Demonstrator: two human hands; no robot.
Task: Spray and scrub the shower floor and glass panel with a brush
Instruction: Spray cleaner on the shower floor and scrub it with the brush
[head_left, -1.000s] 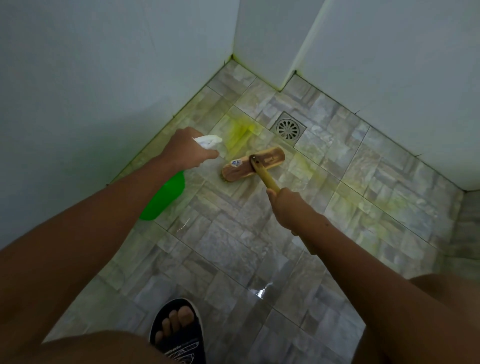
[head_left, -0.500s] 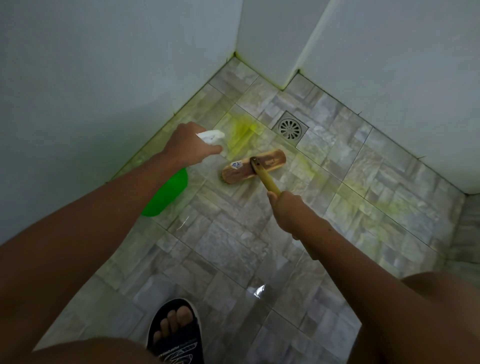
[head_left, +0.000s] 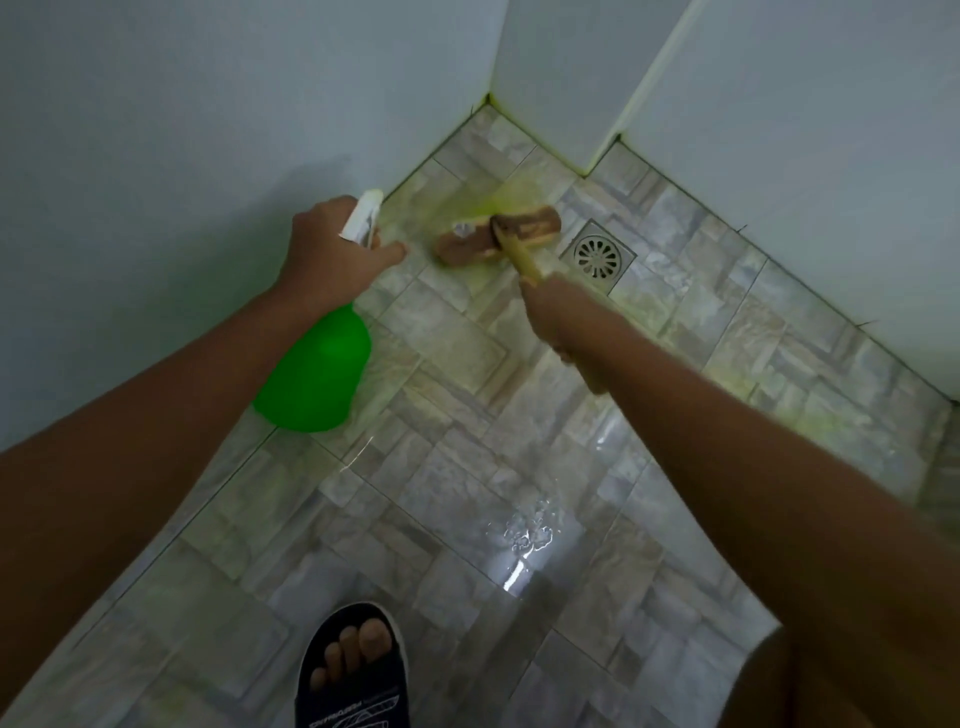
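Observation:
My left hand (head_left: 332, 254) grips the neck of a green spray bottle (head_left: 317, 374) with a white nozzle (head_left: 363, 215), its forefinger stretched out toward the brush. My right hand (head_left: 563, 317) grips the yellow handle (head_left: 519, 254) of a wooden scrub brush (head_left: 498, 234). The brush head lies on the tiled shower floor (head_left: 447, 467), on a yellow-green patch of sprayed cleaner near the far corner, just left of the drain. The brush looks blurred.
A round metal drain (head_left: 597, 255) sits in the floor right of the brush. Pale walls (head_left: 156, 156) close the corner on the left and back. A wet shine (head_left: 524, 540) lies mid-floor. My sandalled foot (head_left: 353, 670) stands at the bottom edge.
The brush head has moved away from me toward the far corner, onto the yellow-green patch. Both hands have reached farther forward with it, and the view has shifted.

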